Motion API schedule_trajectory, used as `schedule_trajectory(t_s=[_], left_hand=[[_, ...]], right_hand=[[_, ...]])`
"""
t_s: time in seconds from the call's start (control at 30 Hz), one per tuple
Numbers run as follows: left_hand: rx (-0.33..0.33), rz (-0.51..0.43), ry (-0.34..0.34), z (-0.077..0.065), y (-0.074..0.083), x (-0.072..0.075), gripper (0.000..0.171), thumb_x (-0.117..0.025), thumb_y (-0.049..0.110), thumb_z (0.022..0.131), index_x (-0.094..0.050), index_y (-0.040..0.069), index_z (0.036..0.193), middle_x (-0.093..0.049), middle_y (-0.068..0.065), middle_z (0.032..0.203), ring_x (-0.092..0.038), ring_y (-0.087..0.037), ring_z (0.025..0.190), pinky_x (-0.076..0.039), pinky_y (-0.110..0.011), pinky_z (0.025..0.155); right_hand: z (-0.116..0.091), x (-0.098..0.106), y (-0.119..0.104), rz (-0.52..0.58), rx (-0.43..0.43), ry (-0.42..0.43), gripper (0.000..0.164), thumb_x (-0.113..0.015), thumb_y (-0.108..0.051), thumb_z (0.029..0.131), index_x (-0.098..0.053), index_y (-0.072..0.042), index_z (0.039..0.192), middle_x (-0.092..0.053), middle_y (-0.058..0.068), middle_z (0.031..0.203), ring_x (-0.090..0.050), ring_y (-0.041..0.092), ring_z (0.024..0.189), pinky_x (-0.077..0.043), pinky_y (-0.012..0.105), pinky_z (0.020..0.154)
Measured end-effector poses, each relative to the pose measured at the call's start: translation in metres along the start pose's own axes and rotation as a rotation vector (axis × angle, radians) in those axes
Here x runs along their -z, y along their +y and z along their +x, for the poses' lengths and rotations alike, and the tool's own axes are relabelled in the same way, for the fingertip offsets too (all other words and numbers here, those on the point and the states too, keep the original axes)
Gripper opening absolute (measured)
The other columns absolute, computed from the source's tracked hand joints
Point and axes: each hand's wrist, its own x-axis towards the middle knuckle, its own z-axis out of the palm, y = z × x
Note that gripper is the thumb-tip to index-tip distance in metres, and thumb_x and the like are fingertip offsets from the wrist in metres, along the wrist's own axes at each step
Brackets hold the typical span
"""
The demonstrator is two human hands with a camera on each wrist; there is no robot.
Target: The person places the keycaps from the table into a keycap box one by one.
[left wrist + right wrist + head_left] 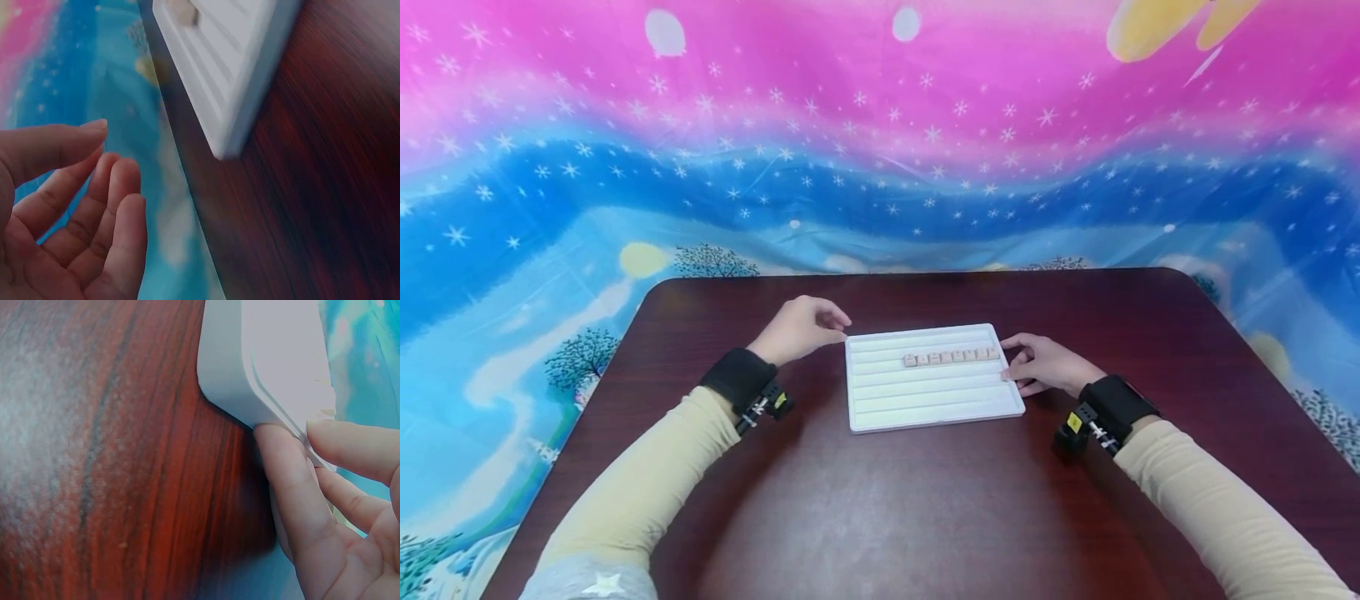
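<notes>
A white grooved tray (pixel 925 398) lies on the table in the middle of the head view. One of its upper grooves holds a row of several small beige tiles (pixel 951 357) with dark marks, reaching to the right edge. My right hand (pixel 1051 364) grips that right edge. In the right wrist view the thumb (pixel 350 445) presses over the rim and the fingers bear against the side. Beside the tray's far left corner is my left hand (pixel 801 327), fingers loosely bent and nothing held. A gap separates it from the tray corner in the left wrist view.
The dark reddish-brown table (pixel 910 517) has rounded far corners. Behind it hangs a pink and blue cloth (pixel 850 167) with snowflakes and trees, meeting the table's far edge. Each wrist wears a black strap (pixel 739 377) with a small camera.
</notes>
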Motion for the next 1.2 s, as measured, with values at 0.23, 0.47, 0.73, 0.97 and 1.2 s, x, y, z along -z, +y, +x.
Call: schedule_trajectory(t_s=[0.23, 0.47, 0.73, 0.97, 1.2], left_hand=[[-0.014, 0.013, 0.022, -0.025, -0.025, 0.022, 0.023, -0.074, 0.009, 0.094, -0.075, 0.003, 0.115, -0.074, -0.008, 0.104, -0.066, -0.025, 0.096, -0.052, -0.042, 0.085], [0.083, -0.037, -0.039, -0.045, -0.044, 0.037, 0.026, -0.069, 0.014, 0.098, -0.072, 0.004, 0.122, -0.071, -0.015, 0.109, -0.049, -0.021, 0.054, -0.044, -0.034, 0.045], [0.105, 0.043, -0.062, -0.057, -0.07, 0.046, 0.025, -0.072, 0.007, 0.094, -0.072, -0.002, 0.118, -0.072, -0.012, 0.103, -0.065, -0.026, 0.069, -0.054, -0.037, 0.066], [0.125, 0.182, -0.06, -0.062, -0.081, 0.044, 0.024, -0.076, 0.004, 0.089, -0.075, 0.0, 0.113, -0.072, -0.011, 0.099, -0.063, -0.023, 0.082, -0.052, -0.04, 0.074], [0.107, 0.305, -0.041, -0.065, -0.085, 0.04, 0.019, -0.071, 0.001, 0.091, -0.076, -0.001, 0.109, -0.073, -0.019, 0.109, -0.068, -0.034, 0.1, -0.054, -0.051, 0.084]], right_hand=[[0.0, 0.0, -0.001, 0.001, -0.009, -0.005, 0.069, -0.069, -0.006, 0.098, -0.031, 0.008, 0.153, -0.058, 0.017, 0.1, -0.061, 0.022, 0.077, -0.06, 0.034, 0.071], [-0.001, -0.002, 0.0, -0.009, 0.0, -0.001, 0.069, -0.07, -0.007, 0.098, -0.031, 0.009, 0.152, -0.058, 0.017, 0.1, -0.063, 0.022, 0.075, -0.06, 0.035, 0.07], [0.0, -0.001, -0.001, -0.004, -0.006, 0.001, 0.069, -0.07, -0.007, 0.098, -0.031, 0.008, 0.153, -0.058, 0.016, 0.1, -0.063, 0.022, 0.076, -0.06, 0.035, 0.07], [-0.002, -0.001, -0.002, -0.005, -0.006, -0.002, 0.07, -0.07, -0.007, 0.098, -0.03, 0.009, 0.153, -0.058, 0.017, 0.101, -0.062, 0.022, 0.076, -0.06, 0.035, 0.07], [-0.001, -0.001, -0.002, -0.01, -0.008, 0.0, 0.07, -0.07, -0.007, 0.098, -0.03, 0.009, 0.153, -0.058, 0.016, 0.1, -0.062, 0.021, 0.075, -0.06, 0.034, 0.07]])
